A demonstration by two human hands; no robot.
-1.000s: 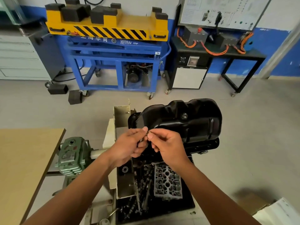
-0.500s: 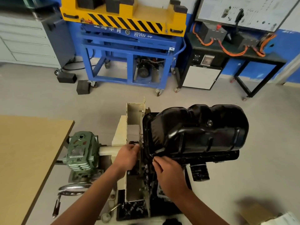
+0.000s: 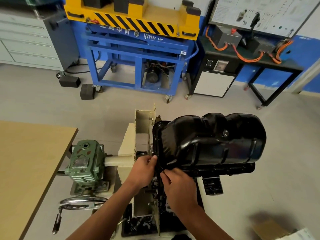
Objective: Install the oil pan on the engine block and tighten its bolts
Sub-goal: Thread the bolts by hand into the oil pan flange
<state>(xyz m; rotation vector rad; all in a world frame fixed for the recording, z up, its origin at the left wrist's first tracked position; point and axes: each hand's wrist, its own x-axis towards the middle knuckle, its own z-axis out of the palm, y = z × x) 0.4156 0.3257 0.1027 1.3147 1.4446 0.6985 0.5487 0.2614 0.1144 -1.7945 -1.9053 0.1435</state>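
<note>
The glossy black oil pan (image 3: 207, 144) sits on the engine block (image 3: 233, 170), which hangs on a cream engine stand (image 3: 138, 132). My right hand (image 3: 178, 186) is at the pan's near-left corner, and its fingertips pinch a small bolt (image 3: 162, 172) against the pan flange. My left hand (image 3: 143, 170) is just left of that corner with curled fingers, its thumb by the flange edge. A small metal piece, seemingly a bolt (image 3: 148, 161), glints in its grip. The flange holes under both hands are hidden.
A green gearbox (image 3: 84, 161) with a chrome handwheel (image 3: 81, 201) stands left of the stand, beside a wooden table (image 3: 26, 161). A black oil filter (image 3: 213, 185) hangs under the block. A parts tray (image 3: 138, 226) lies below. A blue and yellow lift cart (image 3: 138, 49) stands behind.
Both hands dropped from in front of the pan, where they pinched a small bolt together, to its near-left flange corner. The camera moved closer and tilted down.
</note>
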